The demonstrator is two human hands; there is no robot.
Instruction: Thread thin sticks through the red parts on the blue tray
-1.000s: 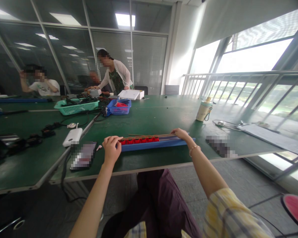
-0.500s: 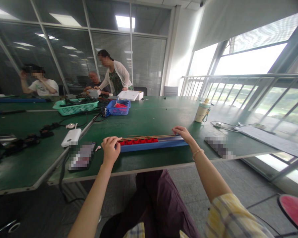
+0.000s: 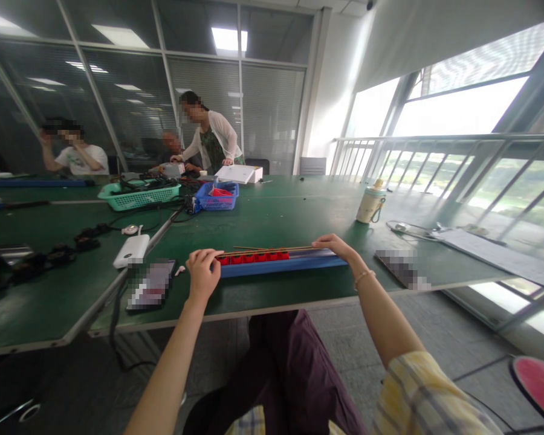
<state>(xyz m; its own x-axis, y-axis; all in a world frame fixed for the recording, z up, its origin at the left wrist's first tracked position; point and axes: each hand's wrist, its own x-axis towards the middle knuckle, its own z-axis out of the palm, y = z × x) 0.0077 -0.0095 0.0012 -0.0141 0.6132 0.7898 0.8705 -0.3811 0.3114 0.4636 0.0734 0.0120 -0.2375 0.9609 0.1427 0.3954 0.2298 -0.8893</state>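
A long, narrow blue box (image 3: 276, 266) lies on the green table in front of me. Several red cup-like pieces (image 3: 254, 257) sit in a row in its left part, and its right part looks greyish and shiny. A thin wooden stick (image 3: 294, 249) runs lengthwise along the box's far side. My left hand (image 3: 203, 269) is closed at the stick's left end, by the box's left end. At the other end, my right hand (image 3: 338, 246) pinches the stick between thumb and fingers. Another thin stick (image 3: 242, 247) lies behind, crossing at a slight angle.
Left of the box lie a phone (image 3: 153, 284), a white earbud (image 3: 179, 270) and a white power bank (image 3: 131, 251). A cup (image 3: 370, 204) and another phone (image 3: 396, 267) are at right. Baskets (image 3: 138, 196) stand farther back, near other people (image 3: 215, 136).
My right hand has shifted slightly left along the stick and its fingers have flattened lower. My left hand stays in place.
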